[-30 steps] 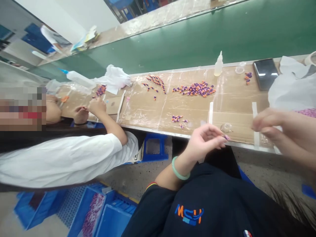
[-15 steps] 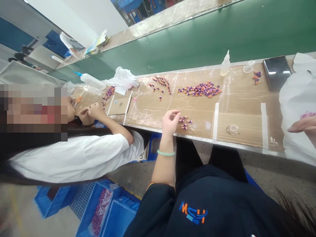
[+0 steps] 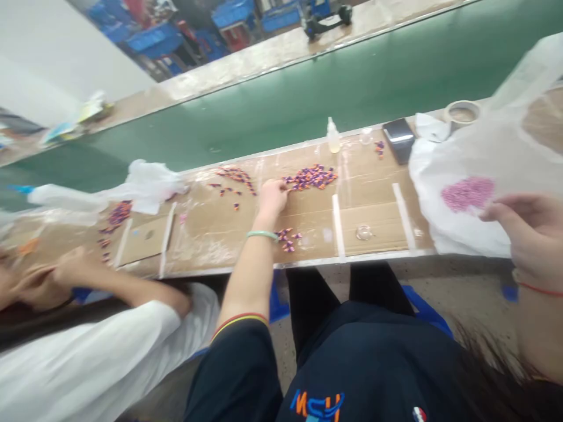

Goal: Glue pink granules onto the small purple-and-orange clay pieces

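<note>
My left hand (image 3: 272,196) reaches far over the cardboard-covered bench (image 3: 211,234), its curled fingers at the left end of a long pile of small purple-and-orange pieces (image 3: 312,177). A smaller cluster of the same pieces (image 3: 288,239) lies near the front edge, beside my wrist. My right hand (image 3: 525,225) hovers at the right with its fingers pressed together, right by a white plastic bag (image 3: 466,164) that has pink bits showing through it. What those fingers hold, if anything, is hidden.
A co-worker in a white sleeve (image 3: 88,346) sits at my left, hands at the bench. On the bench: a small glue bottle (image 3: 333,136), a phone (image 3: 398,138), a tape roll (image 3: 461,111), a clear dish (image 3: 364,232), a crumpled white bag (image 3: 147,181). A green conveyor belt (image 3: 308,94) runs behind.
My left hand went from the bench's front edge forward to the big pile. The view swung right and down; my right hand came further into view near the white bag.
</note>
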A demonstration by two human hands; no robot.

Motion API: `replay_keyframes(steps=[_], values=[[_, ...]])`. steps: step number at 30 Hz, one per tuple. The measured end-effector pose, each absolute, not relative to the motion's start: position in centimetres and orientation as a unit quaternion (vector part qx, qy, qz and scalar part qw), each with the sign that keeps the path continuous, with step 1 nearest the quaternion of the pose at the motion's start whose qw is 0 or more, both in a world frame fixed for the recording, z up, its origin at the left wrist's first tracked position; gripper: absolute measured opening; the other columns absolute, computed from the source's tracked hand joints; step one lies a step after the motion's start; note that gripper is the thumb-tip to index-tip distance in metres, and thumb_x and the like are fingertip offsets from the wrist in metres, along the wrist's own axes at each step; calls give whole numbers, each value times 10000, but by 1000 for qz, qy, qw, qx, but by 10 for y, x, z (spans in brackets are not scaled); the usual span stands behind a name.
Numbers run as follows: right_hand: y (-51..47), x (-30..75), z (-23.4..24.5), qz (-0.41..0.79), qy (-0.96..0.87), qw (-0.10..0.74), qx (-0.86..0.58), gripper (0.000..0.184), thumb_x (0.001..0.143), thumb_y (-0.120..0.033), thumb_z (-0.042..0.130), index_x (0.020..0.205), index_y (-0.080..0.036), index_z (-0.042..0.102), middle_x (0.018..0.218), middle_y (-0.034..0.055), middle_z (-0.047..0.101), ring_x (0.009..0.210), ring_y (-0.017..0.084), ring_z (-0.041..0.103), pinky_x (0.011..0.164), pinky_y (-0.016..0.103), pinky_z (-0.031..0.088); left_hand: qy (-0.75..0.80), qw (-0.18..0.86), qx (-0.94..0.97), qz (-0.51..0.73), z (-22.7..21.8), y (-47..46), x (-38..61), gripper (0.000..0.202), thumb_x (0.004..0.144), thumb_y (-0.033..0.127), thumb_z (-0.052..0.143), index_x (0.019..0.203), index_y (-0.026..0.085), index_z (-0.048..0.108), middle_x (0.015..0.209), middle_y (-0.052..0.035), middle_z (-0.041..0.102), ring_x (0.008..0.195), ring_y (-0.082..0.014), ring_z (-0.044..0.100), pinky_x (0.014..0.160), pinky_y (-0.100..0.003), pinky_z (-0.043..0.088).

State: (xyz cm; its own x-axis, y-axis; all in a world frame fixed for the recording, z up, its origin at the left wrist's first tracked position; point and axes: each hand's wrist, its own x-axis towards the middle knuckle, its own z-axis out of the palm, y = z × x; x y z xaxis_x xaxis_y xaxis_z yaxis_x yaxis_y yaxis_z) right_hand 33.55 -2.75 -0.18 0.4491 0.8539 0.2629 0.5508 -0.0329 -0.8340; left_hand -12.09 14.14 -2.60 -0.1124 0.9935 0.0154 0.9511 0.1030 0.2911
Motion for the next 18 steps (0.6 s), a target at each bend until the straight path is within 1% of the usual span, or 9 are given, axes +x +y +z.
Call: replay_keyframes(steps=[1, 3, 5, 8, 11, 14, 18], values=[[-27, 341, -2, 142, -493, 490, -705, 125, 811, -315, 713, 887, -225, 672, 793, 82, 705, 725, 190, 683, 716, 348, 544, 736, 88, 664, 101, -24, 141, -121, 121, 793, 187, 623, 817, 159, 738, 1032, -151, 746, 1061, -308, 659, 964, -386, 480], [-23, 354, -4, 125, -498, 473, -716, 139, 825, -329, 656, 903, -213, 653, 789, 78, 709, 726, 188, 680, 719, 346, 540, 735, 86, 669, 69, -20, 141, -121, 109, 768, 191, 618, 779, 164, 723, 958, -159, 751, 1032, -338, 671, 933, -409, 493], [-18, 367, -8, 130, -523, 421, -730, 140, 794, -326, 657, 865, -206, 668, 788, 78, 716, 730, 197, 671, 719, 350, 530, 732, 86, 674, 44, -15, 140, -121, 109, 738, 191, 617, 777, 172, 717, 910, -157, 754, 1014, -359, 680, 912, -426, 503], [-10, 381, -20, 147, -566, 331, -741, 74, 707, -268, 692, 749, -207, 695, 785, 77, 721, 736, 218, 640, 752, 377, 508, 728, 89, 679, 28, -6, 135, -121, 176, 699, 190, 605, 830, 181, 722, 858, -139, 759, 967, -362, 696, 877, -427, 522], [-2, 388, -36, 144, -590, 270, -747, 40, 702, -247, 666, 694, -210, 678, 798, 80, 716, 774, 246, 623, 803, 411, 487, 728, 88, 679, 33, 2, 125, -122, 173, 698, 221, 579, 810, 194, 709, 827, -123, 756, 906, -342, 707, 842, -416, 536], [2, 391, -47, 138, -604, 239, -748, 82, 731, -290, 647, 701, -215, 663, 820, 82, 715, 813, 267, 623, 813, 417, 478, 722, 119, 675, 95, 7, 108, -121, 150, 712, 309, 580, 786, 210, 666, 797, -86, 735, 815, -288, 701, 794, -381, 542], [6, 391, -54, 142, -616, 232, -739, 94, 719, -301, 638, 671, -221, 626, 785, 81, 697, 781, 271, 605, 773, 411, 460, 678, 201, 670, 225, 16, 75, -108, 222, 695, 416, 624, 768, 206, 624, 771, -51, 676, 732, -220, 656, 679, -313, 517]])
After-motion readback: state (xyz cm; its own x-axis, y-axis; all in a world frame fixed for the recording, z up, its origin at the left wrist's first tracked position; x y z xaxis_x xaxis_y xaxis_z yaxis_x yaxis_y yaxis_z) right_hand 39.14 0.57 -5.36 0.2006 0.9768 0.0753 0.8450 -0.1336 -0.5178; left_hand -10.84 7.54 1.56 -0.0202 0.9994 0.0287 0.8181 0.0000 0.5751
